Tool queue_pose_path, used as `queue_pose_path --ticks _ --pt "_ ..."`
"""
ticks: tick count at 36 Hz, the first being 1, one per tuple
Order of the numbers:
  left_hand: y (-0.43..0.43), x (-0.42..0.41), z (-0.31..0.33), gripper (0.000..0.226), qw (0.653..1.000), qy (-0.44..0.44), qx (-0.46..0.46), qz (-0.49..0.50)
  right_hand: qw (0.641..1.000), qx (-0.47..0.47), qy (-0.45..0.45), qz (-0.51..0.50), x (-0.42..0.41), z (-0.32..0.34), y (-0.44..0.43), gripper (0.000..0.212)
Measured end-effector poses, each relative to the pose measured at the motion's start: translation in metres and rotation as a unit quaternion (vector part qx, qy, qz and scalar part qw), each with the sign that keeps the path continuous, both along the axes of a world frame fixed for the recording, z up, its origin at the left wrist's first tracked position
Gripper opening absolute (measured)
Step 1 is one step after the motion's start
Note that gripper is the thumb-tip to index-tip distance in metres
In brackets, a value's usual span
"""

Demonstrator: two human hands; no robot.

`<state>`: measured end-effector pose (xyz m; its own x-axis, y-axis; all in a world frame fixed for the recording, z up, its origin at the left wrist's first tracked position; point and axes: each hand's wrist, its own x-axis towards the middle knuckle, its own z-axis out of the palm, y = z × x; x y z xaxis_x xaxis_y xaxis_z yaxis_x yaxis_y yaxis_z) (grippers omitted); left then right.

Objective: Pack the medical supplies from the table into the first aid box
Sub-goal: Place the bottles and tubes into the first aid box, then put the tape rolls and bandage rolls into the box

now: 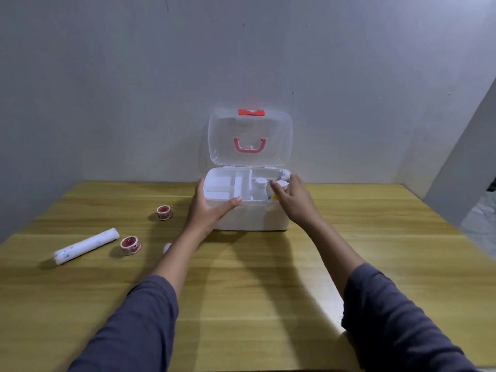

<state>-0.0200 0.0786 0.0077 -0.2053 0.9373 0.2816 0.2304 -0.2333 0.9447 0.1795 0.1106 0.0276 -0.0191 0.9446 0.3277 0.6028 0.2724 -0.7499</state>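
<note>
The white first aid box (249,218) stands at the far middle of the table, its clear lid (250,138) with a pink handle raised. My left hand (208,208) grips the box's front left corner, thumb along the rim. My right hand (291,200) holds a small white-capped bottle (281,185) over the box's right compartment, beside another white bottle (260,187) standing inside. On the table to the left lie two red-and-white tape rolls (164,212) (130,245), a long white gauze roll (86,246), and a small white object (167,247) partly hidden by my left forearm.
The wooden table (241,291) runs up to a grey wall behind the box. The table's right edge drops to a tiled floor (480,226). The box's left tray compartments (222,186) look white and bare.
</note>
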Motion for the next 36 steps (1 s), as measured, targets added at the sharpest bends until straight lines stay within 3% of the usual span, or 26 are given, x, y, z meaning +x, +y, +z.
queue_pose_path --ticks 18,26,31,36 --pt "-0.002 -0.003 0.004 0.097 0.999 0.035 -0.038 -0.007 0.999 0.008 -0.041 -0.017 0.002 -0.001 0.013 0.052" --pt "-0.005 -0.005 0.005 0.098 0.997 0.064 -0.053 0.0 1.0 0.005 -0.018 -0.025 -0.002 0.002 0.007 0.049" --pt "-0.013 -0.029 0.001 0.113 0.991 0.099 -0.09 0.02 0.999 -0.003 -0.018 -0.033 -0.003 0.002 0.005 0.053" --pt "-0.039 -0.079 0.003 0.086 0.982 0.123 -0.043 0.135 0.998 -0.008 -0.011 -0.056 -0.007 0.001 0.004 0.051"
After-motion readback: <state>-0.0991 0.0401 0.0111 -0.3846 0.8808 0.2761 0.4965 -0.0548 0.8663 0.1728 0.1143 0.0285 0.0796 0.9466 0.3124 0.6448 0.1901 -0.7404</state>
